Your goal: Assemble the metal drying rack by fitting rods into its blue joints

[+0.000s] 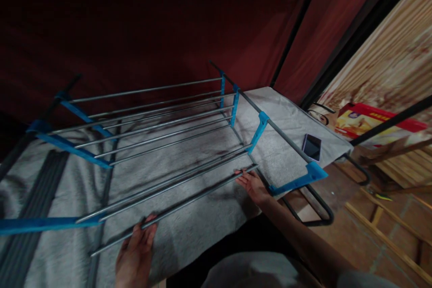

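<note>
A loose grey metal tube (189,201) lies slantwise between my hands, above the pale cloth. Near its left end, the fingers of my left hand (137,249) are curled around it. My right hand (252,185) grips the same tube close to its right end. Just behind it stands a partly built rack with blue plastic brackets (258,132), dark side poles (286,133) and several thin metal crossbars (162,145). The nearest right bracket (299,180), beyond my right hand, has no bar in it. Both ends of the held tube are apart from the brackets.
Grey fleece cloth (286,108) covers the surface below. A bundle of dark tubes (38,207) lies at left, and a phone (312,147) at right. Dark red panels (151,31) close off the back. A red and yellow box (374,123) sits beyond the right edge.
</note>
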Demonstrator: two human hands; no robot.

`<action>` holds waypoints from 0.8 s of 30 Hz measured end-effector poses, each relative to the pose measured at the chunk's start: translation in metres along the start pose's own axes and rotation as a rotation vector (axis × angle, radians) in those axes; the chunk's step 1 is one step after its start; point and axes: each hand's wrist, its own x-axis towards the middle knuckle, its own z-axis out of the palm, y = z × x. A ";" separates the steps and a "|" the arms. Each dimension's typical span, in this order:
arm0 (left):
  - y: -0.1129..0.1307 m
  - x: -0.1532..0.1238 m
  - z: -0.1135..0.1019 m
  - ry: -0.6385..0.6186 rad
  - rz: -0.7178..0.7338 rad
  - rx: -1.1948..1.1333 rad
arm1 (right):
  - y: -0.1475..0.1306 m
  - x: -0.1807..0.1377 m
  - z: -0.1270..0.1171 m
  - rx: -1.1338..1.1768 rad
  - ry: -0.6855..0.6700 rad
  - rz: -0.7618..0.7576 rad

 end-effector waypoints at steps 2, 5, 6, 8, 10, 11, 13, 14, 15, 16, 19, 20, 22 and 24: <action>0.003 -0.002 0.002 0.045 -0.082 -0.082 | 0.001 -0.002 0.002 -0.010 -0.008 0.010; 0.008 -0.005 0.003 0.048 -0.142 -0.144 | 0.005 -0.007 0.006 -0.029 -0.032 0.047; 0.009 -0.006 0.004 0.037 -0.148 -0.149 | 0.007 -0.008 0.008 -0.032 -0.030 0.054; 0.012 -0.008 0.005 0.018 -0.156 -0.166 | 0.011 -0.011 0.013 -0.037 -0.015 0.046; 0.015 -0.010 0.006 0.015 -0.161 -0.189 | 0.014 -0.013 0.016 -0.039 -0.005 0.021; 0.016 -0.011 0.007 0.019 -0.165 -0.196 | 0.015 -0.013 0.018 -0.039 -0.009 0.013; 0.019 -0.013 0.009 0.034 -0.182 -0.195 | 0.015 -0.013 0.019 -0.032 -0.023 0.008; 0.020 -0.014 0.011 0.045 -0.193 -0.192 | 0.015 -0.013 0.019 -0.027 -0.029 0.009; 0.021 -0.015 0.012 0.059 -0.204 -0.192 | 0.015 -0.012 0.019 -0.024 -0.032 0.011; 0.023 -0.016 0.014 0.074 -0.216 -0.193 | 0.015 -0.012 0.018 -0.022 -0.032 0.012; 0.025 -0.017 0.016 0.081 -0.239 -0.213 | 0.015 -0.010 0.016 -0.029 -0.024 0.011; 0.025 -0.017 0.015 0.069 -0.238 -0.221 | 0.015 -0.009 0.015 -0.034 -0.023 0.012; 0.024 -0.016 0.014 0.042 -0.229 -0.237 | 0.016 -0.008 0.015 -0.045 -0.021 0.014; 0.021 -0.016 0.012 0.031 -0.215 -0.253 | 0.015 -0.006 0.015 -0.032 0.003 0.019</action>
